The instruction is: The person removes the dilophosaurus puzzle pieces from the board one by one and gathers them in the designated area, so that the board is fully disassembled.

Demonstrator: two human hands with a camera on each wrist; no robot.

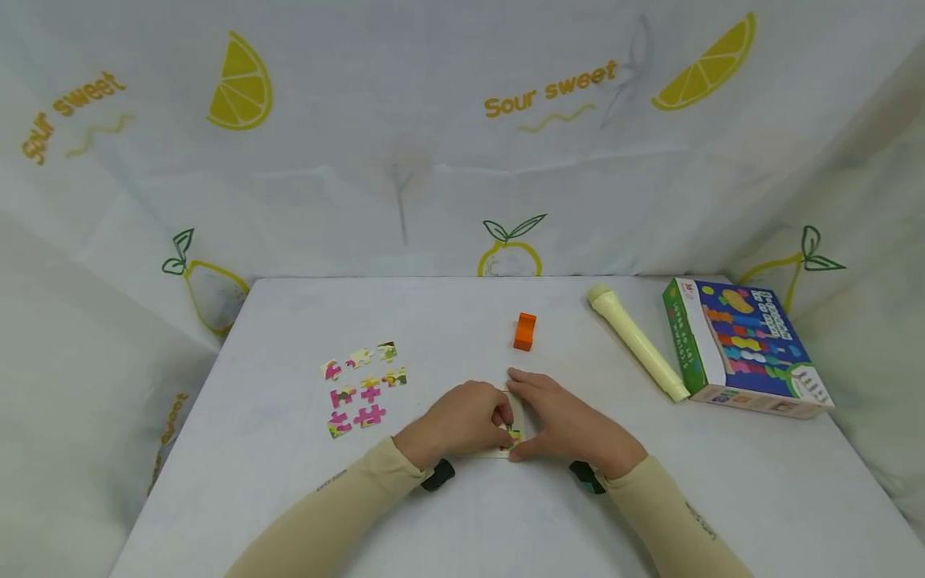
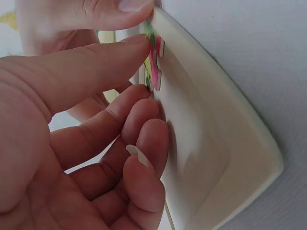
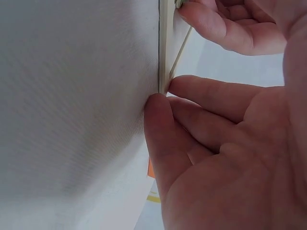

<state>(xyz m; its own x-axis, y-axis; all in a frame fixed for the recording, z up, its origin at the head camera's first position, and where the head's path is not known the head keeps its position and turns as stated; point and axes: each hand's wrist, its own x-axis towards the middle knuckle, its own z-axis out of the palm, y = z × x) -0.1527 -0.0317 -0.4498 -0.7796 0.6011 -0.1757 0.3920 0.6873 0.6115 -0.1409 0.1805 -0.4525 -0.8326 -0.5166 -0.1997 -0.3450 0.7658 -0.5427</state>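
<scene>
A cream puzzle tray (image 2: pixel 216 139) with a raised rim lies in front of me on the white table, largely covered by my hands in the head view. My left hand (image 1: pixel 470 417) leans over it and pinches a small puzzle piece (image 3: pixel 179 4) between thumb and finger. Pink and green puzzle pieces (image 2: pixel 154 72) show at the tray's corner under those fingertips. My right hand (image 1: pixel 560 413) spans the tray's right side, thumb near the front corner and fingers toward the back. Its relaxed fingertips (image 3: pixel 158 108) touch the tray edge in the right wrist view.
Several loose pink, yellow and green puzzle pieces (image 1: pixel 370 393) lie in rows at the left. Behind the tray sits an orange block (image 1: pixel 525 331). A pale yellow microphone-shaped stick (image 1: pixel 639 343) lies at the right, beside a colourful toy box (image 1: pixel 747 345). A white curtain hangs behind.
</scene>
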